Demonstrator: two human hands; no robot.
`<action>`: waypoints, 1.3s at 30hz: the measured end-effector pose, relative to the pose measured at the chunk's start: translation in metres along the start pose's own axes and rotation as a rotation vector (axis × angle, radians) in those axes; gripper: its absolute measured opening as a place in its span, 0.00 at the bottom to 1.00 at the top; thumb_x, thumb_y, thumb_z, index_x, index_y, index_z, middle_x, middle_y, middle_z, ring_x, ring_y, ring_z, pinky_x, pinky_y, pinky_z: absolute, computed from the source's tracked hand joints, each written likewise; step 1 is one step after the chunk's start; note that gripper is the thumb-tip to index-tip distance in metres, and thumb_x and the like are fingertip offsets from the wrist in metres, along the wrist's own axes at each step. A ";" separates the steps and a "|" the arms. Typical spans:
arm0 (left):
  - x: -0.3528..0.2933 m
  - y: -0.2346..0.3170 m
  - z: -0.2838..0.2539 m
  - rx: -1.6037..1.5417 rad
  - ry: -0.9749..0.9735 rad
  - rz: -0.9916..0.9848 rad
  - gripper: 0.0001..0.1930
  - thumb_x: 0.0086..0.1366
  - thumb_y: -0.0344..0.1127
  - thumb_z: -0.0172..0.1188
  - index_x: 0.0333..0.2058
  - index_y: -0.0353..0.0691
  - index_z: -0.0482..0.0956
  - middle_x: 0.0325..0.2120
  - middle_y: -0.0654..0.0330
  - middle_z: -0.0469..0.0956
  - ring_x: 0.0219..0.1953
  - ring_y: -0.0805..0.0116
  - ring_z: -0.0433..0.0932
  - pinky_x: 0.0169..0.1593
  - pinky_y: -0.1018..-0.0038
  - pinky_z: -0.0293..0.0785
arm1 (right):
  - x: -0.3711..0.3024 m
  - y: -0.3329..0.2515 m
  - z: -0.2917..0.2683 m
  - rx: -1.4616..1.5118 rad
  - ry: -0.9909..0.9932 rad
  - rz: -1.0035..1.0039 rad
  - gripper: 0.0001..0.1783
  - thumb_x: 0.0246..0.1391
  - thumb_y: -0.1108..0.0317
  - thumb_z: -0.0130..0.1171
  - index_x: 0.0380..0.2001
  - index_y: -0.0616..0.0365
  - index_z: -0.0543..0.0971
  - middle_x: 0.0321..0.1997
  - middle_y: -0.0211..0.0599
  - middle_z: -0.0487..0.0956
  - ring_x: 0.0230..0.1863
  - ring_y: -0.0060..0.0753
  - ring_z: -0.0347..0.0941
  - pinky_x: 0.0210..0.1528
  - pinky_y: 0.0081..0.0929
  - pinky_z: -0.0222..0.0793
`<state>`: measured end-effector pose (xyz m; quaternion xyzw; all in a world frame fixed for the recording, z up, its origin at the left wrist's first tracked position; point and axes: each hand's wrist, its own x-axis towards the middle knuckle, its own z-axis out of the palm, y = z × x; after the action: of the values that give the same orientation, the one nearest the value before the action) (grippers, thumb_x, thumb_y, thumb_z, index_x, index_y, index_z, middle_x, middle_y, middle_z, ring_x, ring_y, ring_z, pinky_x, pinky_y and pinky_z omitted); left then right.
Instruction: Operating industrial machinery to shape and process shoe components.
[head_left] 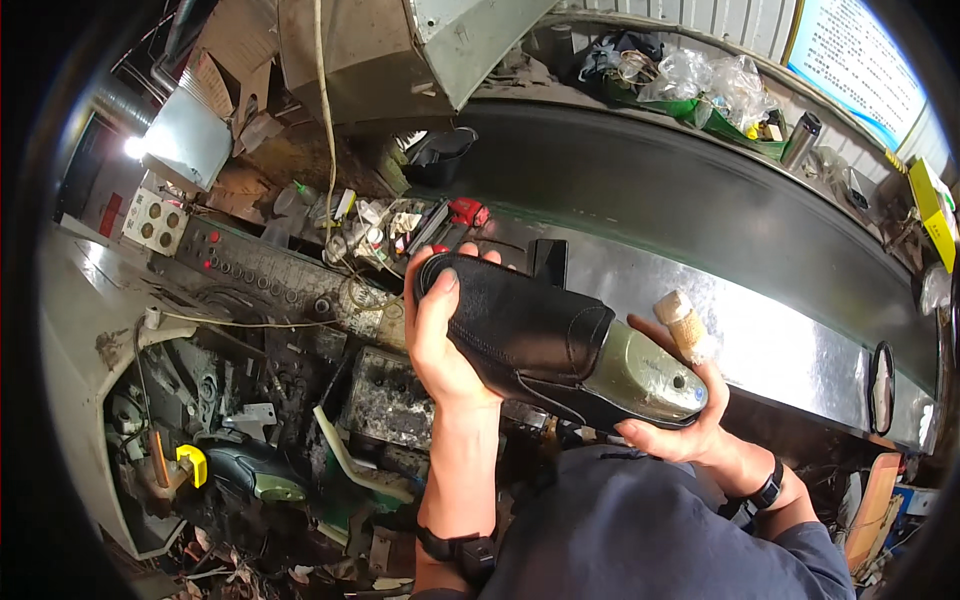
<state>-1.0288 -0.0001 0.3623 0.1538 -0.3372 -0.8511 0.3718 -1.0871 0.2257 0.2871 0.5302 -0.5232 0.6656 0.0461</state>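
I hold a black leather shoe upper [525, 325] fitted over an olive-green shoe last [645, 375], at a slant across the middle of the view. My left hand [450, 350] is wrapped round its left end, thumb on top and fingertips showing over the far side. At the right end, my right hand [690, 420] cups the bare green part of the last, thumb at the near edge. A tan, cloth-like cover [682, 322] sits on one of its fingers, pointing up and away. The underside of the shoe is hidden.
At the left is a grimy machine with a control panel [240, 265]; another black upper on a green last [240, 465] sits by its yellow part [192, 465]. Beyond my hands run a metal ledge [790, 350] and dark belt [700, 200]. A green tray [740, 135] holds plastic bags.
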 end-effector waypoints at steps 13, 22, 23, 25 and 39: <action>0.006 0.003 -0.004 -0.065 0.109 -0.063 0.20 0.72 0.55 0.53 0.43 0.44 0.77 0.36 0.51 0.82 0.39 0.53 0.82 0.46 0.58 0.80 | -0.007 -0.009 0.020 0.109 0.192 0.236 0.51 0.44 0.71 0.77 0.66 0.77 0.58 0.63 0.61 0.71 0.61 0.44 0.73 0.63 0.36 0.70; 0.010 0.000 -0.012 0.014 0.109 -0.054 0.26 0.70 0.63 0.52 0.38 0.44 0.80 0.31 0.53 0.83 0.34 0.54 0.83 0.42 0.59 0.81 | -0.028 -0.011 0.019 0.183 0.302 0.441 0.50 0.42 0.71 0.78 0.65 0.75 0.61 0.61 0.53 0.73 0.60 0.38 0.73 0.62 0.34 0.69; 0.009 0.000 -0.011 0.012 0.114 -0.054 0.27 0.70 0.64 0.52 0.37 0.43 0.80 0.31 0.53 0.83 0.34 0.56 0.83 0.41 0.61 0.81 | -0.030 -0.012 0.018 0.180 0.300 0.437 0.50 0.42 0.71 0.78 0.65 0.75 0.61 0.61 0.53 0.73 0.60 0.38 0.73 0.62 0.34 0.69; 0.009 0.002 -0.013 0.008 0.121 -0.051 0.28 0.70 0.65 0.52 0.35 0.42 0.80 0.31 0.54 0.83 0.33 0.58 0.83 0.40 0.62 0.81 | -0.036 -0.014 0.017 0.234 0.339 0.556 0.49 0.42 0.71 0.78 0.65 0.72 0.63 0.62 0.51 0.73 0.59 0.37 0.73 0.63 0.34 0.69; -0.075 0.018 0.007 0.330 -0.234 0.219 0.35 0.70 0.49 0.59 0.66 0.36 0.56 0.52 0.51 0.68 0.53 0.60 0.73 0.60 0.56 0.73 | -0.018 -0.015 -0.028 0.902 0.638 1.163 0.48 0.36 0.73 0.76 0.63 0.63 0.65 0.59 0.49 0.72 0.61 0.45 0.70 0.64 0.47 0.70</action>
<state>-0.9725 0.0490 0.3804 0.0754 -0.5275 -0.7511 0.3899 -1.0886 0.2619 0.2863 -0.0758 -0.3577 0.8498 -0.3796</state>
